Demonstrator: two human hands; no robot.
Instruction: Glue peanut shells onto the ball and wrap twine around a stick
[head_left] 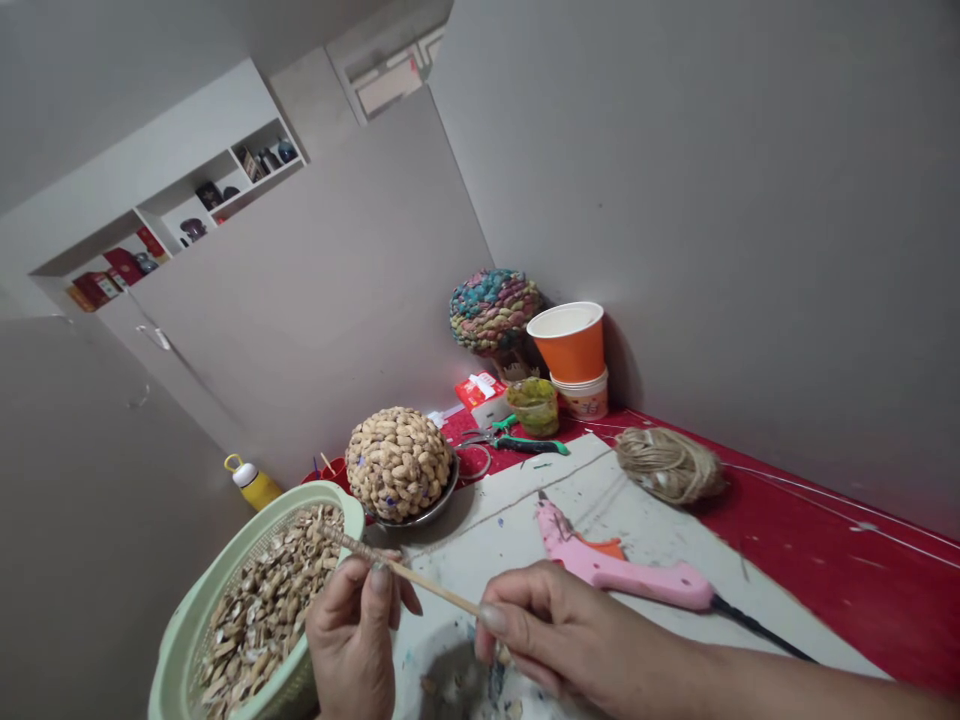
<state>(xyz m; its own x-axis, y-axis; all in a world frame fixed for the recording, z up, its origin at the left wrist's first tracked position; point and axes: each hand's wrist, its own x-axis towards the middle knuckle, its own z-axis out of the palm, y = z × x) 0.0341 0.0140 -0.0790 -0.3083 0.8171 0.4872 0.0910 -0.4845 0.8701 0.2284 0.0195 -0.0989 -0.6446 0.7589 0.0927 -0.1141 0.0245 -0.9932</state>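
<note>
A thin wooden stick (436,588) slants between my hands above the table. Twine is wound around its far left part. My left hand (351,635) pinches the wrapped section between thumb and fingers. Closed on the bare lower end is my right hand (559,625). A strand of twine (517,508) runs over the white sheet from the twine ball (667,465) toward my left hand. Right of the stick, a pink glue gun (637,575) lies on its side.
On the left, a green basket (171,630) holds peanut shells. Behind it, a shell-covered dome (399,462) sits in a metal bowl. Green-handled pliers (525,441), a yellow-green cup (534,405), orange paper cups (570,350) and a multicoloured dome (491,308) stand near the wall.
</note>
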